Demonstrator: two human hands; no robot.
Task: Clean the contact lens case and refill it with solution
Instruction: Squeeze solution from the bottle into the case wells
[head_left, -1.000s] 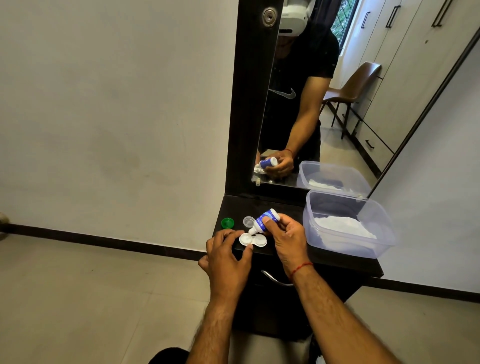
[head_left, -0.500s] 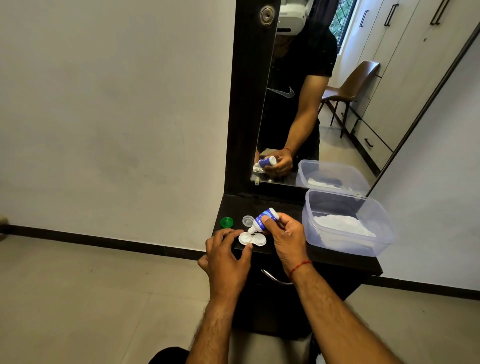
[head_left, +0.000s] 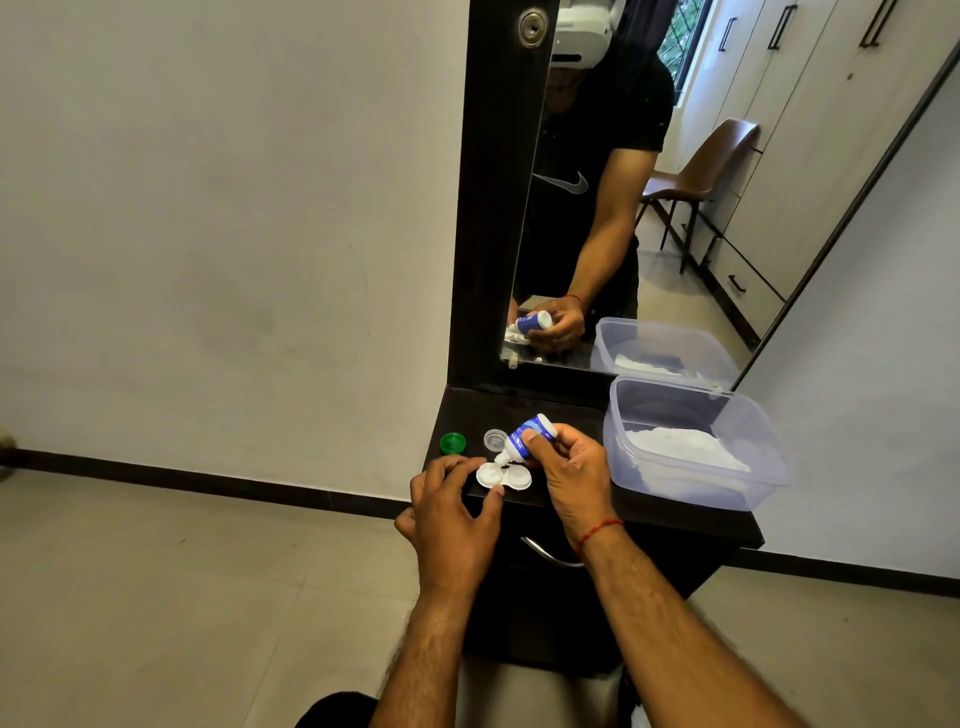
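Contact lens case (head_left: 504, 476) lies open at the desk (head_left: 540, 405) edge. Left hand (head_left: 452, 512) pinches its left well to steady it. Right hand (head_left: 569, 467) grips the solution bottle (head_left: 527, 439), tilted nozzle-down over that well for filling.

Right hand (head_left: 571, 467) tipping solution bottle (head_left: 524, 439) over lens case (head_left: 504, 476) (left hand (head_left: 449, 519) steadying)
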